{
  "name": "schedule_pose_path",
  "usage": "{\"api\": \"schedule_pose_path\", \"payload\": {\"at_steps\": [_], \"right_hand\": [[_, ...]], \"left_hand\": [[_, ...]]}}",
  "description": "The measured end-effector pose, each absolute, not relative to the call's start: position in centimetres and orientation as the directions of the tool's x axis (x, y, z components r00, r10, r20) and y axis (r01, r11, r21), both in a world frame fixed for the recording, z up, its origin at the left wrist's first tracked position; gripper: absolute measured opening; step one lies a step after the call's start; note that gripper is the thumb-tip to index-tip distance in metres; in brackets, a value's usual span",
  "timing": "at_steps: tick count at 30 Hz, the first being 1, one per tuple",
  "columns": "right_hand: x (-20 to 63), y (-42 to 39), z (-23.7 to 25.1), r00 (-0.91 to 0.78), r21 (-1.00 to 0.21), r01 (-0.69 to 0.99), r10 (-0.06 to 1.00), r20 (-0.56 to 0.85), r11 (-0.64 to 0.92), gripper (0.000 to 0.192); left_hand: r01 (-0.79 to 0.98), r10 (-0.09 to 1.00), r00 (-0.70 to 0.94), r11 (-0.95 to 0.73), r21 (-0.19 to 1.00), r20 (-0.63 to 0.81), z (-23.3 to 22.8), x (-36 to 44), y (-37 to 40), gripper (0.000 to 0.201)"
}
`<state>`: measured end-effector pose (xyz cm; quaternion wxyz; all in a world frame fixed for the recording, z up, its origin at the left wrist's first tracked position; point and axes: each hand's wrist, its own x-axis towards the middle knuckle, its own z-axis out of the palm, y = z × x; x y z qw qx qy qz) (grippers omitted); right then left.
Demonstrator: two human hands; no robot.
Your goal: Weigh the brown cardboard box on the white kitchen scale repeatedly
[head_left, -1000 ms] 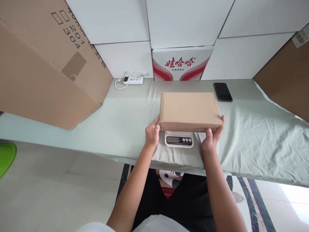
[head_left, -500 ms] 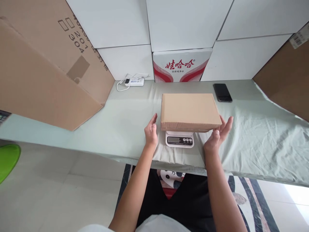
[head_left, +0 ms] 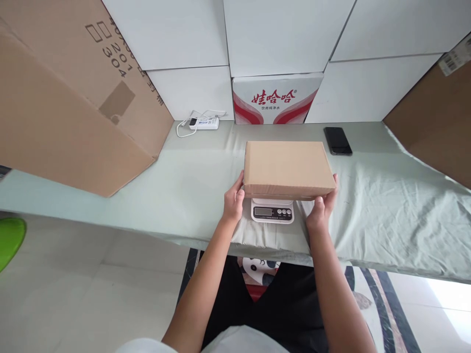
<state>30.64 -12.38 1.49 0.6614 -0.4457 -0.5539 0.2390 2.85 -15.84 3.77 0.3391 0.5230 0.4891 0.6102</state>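
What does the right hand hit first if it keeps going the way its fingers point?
The right hand already touches the cardboard box at its near right corner, so the box comes first. Past it, probably the black phone, though depth is unclear.

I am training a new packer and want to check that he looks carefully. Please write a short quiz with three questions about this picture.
1. True or false: the cardboard box rests on the scale.
2. Which thing lies on the cloth behind the box's far right corner? A) a phone B) a tape roll C) a pen
3. Fill in: the left hand and the right hand grip the box at its two near ____.

Key: 1 true; 2 A, the black phone; 3 corners.
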Motion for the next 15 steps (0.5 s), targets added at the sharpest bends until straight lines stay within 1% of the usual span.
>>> {"api": "schedule_pose_path", "payload": {"at_steps": [4,6,9,12,15], "right_hand": [[30.4,-12.2,1.9,0.249,-0.865,0.168,0.829,0.502,0.473,0.103],[30.1,-12.1,3.2,0.222,-0.857,0.178,0.828,0.514,0.484,0.101],[29.4,-10.7,5.9,0.168,-0.812,0.179,0.796,0.582,0.556,0.094],[28.7,-7.3,7.9,0.121,-0.783,0.144,0.775,0.620,0.605,0.093],[28.3,-2.8,7.4,0.100,-0.792,0.151,0.788,0.608,0.592,0.100]], "left_hand": [[0.097,0.921,-0.229,-0.299,0.949,0.314,4.1,2.8,-16.3,0.084],[0.087,0.911,-0.238,-0.324,0.942,0.335,4.9,2.7,-16.6,0.079],[0.067,0.890,-0.262,-0.370,0.926,0.374,6.5,2.4,-15.9,0.076],[0.080,0.892,-0.254,-0.365,0.927,0.373,7.5,2.0,-12.5,0.080],[0.095,0.906,-0.256,-0.323,0.942,0.337,6.8,1.6,-7.6,0.084]]}}
